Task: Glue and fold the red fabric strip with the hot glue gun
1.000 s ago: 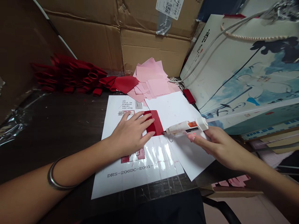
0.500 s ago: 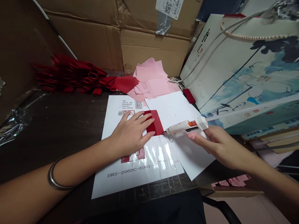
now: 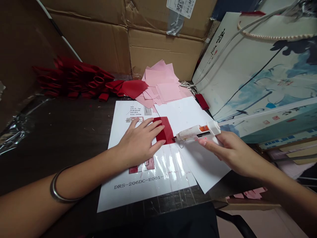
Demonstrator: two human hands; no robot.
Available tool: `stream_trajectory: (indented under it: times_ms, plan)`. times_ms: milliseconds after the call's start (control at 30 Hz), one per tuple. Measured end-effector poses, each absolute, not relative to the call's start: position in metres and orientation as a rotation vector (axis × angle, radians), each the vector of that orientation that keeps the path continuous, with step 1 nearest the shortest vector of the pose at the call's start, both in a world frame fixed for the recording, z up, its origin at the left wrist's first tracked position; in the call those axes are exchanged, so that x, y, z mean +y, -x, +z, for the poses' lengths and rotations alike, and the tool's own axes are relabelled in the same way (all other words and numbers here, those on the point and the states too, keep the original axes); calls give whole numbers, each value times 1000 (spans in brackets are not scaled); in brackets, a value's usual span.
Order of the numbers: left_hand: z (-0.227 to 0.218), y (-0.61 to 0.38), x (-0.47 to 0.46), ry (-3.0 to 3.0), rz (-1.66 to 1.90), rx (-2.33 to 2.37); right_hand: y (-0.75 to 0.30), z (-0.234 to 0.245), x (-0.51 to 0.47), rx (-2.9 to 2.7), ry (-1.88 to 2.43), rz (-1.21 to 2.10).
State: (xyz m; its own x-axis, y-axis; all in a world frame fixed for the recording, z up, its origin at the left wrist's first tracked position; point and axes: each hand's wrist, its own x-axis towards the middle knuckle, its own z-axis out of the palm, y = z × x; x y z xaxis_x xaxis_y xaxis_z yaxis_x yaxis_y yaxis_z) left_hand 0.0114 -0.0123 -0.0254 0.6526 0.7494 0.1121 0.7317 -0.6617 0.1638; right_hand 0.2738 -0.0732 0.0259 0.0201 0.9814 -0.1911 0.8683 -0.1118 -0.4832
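Clamped round a white plastic glue gun (image 3: 189,133), my right hand (image 3: 229,147) is inching its nozzle (image 3: 174,138) up the red fabric-like rectangle (image 3: 167,129) my spread left hand (image 3: 138,142) is pinning, seemingly progressing.

Workshop: glue gun (image 3: 195,133), piled pink sheets (image 3: 160,77)

Dark tabletop (image 3: 79,132), brown cardboard wall (image 3: 163,49) behind, flower-painted panel (image 3: 257,72) at right, dimmer light at left.

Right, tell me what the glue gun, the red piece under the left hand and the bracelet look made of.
Glue gun: probably hard plastic, smooth white with smudges.
Red piece: fabric or paper, can't tell which; thin, flat, dull-surfaced.
Bracelet: likely metal, judging by its grey sheen.
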Motion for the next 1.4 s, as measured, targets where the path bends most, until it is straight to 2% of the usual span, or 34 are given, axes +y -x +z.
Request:
stream_trajectory:
  times_ms: [633,867,1100,1200,1400]
  plan:
    - [-25,-12,-13,-2734,255,1260,-274,23,-61,-2016,1968,624]
    - [-24,-12,-13,-2695,312,1267,-270,32,-48,-2208,1615,697]
    - [-25,-13,-13,-2693,335,1251,-267,39,-28,-2521,1602,386]
    - [-25,-13,-13,-2696,325,1254,-267,43,-24,-2617,1463,386]
    - [-24,-13,-13,-2709,329,1248,-270,53,-27,-2757,1474,386]
